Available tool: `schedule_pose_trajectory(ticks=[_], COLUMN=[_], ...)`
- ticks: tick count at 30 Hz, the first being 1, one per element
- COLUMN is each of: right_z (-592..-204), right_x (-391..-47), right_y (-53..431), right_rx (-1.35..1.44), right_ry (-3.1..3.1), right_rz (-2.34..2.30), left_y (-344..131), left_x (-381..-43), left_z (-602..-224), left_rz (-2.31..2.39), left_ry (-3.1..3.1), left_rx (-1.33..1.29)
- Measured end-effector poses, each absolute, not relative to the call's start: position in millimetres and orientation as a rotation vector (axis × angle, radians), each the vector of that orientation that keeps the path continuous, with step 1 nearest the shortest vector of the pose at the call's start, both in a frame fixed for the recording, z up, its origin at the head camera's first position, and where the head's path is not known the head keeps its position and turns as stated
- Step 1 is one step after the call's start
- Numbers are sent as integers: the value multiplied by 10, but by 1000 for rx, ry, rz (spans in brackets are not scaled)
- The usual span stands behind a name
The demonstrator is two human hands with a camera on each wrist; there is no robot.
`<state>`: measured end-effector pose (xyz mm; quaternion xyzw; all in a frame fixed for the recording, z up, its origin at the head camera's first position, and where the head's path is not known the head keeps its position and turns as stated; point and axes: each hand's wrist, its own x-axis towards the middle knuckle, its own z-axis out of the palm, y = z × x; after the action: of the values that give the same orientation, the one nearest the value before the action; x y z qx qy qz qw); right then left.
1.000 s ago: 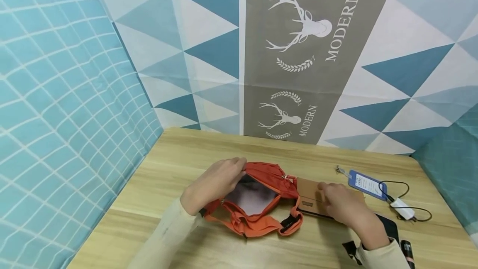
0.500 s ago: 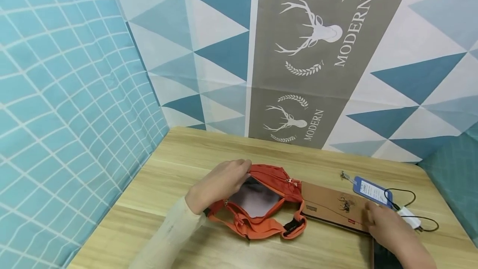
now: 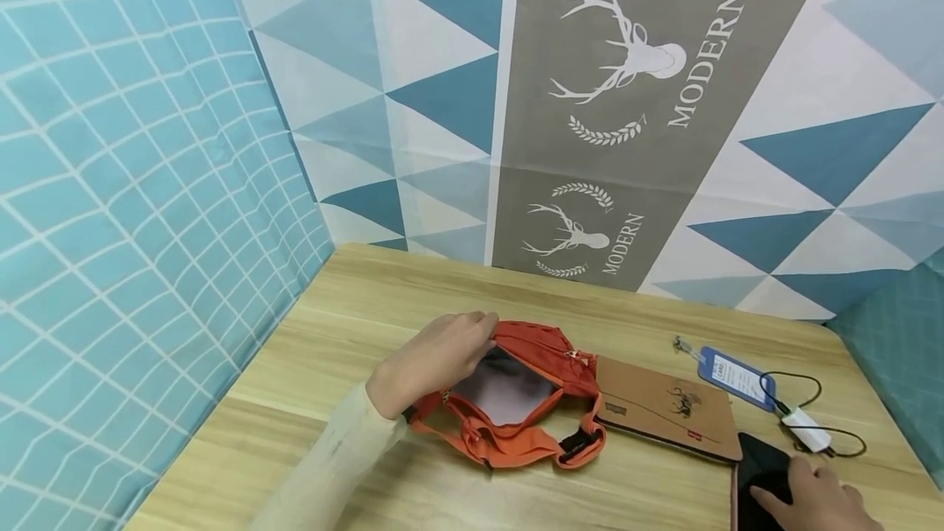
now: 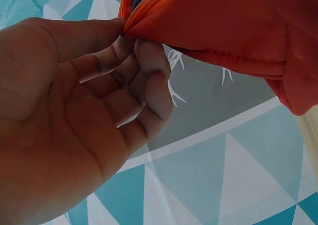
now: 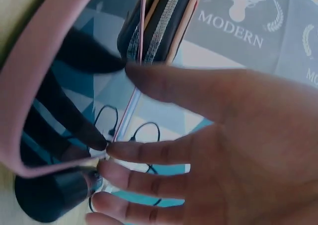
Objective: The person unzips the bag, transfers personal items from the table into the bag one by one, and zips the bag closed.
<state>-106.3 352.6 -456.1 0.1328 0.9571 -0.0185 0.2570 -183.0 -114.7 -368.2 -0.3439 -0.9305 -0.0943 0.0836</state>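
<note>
An orange-red waist bag (image 3: pixel 538 355) lies unzipped on the table, its pale lining showing. My left hand (image 3: pixel 435 363) pinches the zippered edge of its opening between thumb and fingers; the left wrist view shows this grip on the red cloth (image 4: pixel 223 26). At the lower right, my right hand (image 3: pixel 819 498) is over a flat device with a glossy black screen (image 3: pixel 763 461) and pink edge, perhaps a phone. In the right wrist view its extended thumb and fingertips meet their reflections at the screen (image 5: pixel 74 86). Part of the device lies outside the head view.
A brown zip wallet (image 3: pixel 664 408) with a deer print lies between bag and device. Behind it are a blue card holder (image 3: pixel 737 375) and a white charger (image 3: pixel 807 430) with black cable. A black cylinder (image 5: pixel 54 195) lies beside the device.
My right hand has left the brown wallet and moved right and nearer, onto the black-screened device. The wallet lies uncovered now. My left hand keeps its hold on the waist bag.
</note>
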Motion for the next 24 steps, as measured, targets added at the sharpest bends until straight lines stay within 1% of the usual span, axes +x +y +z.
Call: schedule_pose_trajectory(ticks=[5, 7, 14, 19, 24], right_z=[-4594, -4610, -4720, -4811, -4769], right_x=[-1011, -1002, -1009, -1089, -1102], right_y=[3576, 3573, 3689, 3744, 3749], right_rx=[330, 365, 299, 397, 416], right_ry=[2589, 2591, 2555, 2551, 2527], right_rz=[-44, -48, -178, -318, -522], left_y=[-1114, -1101, -1078, -1087, -1089], left_x=[-1816, -1809, -1794, -1789, -1785], left_z=[-3698, -3706, -3729, -3701, -3671], left_rz=[-278, -281, -266, -250, -223], left_ry=[-2792, -2794, -2793, -2799, -2804], left_rx=[-1044, -1044, -1063, -1049, -1029])
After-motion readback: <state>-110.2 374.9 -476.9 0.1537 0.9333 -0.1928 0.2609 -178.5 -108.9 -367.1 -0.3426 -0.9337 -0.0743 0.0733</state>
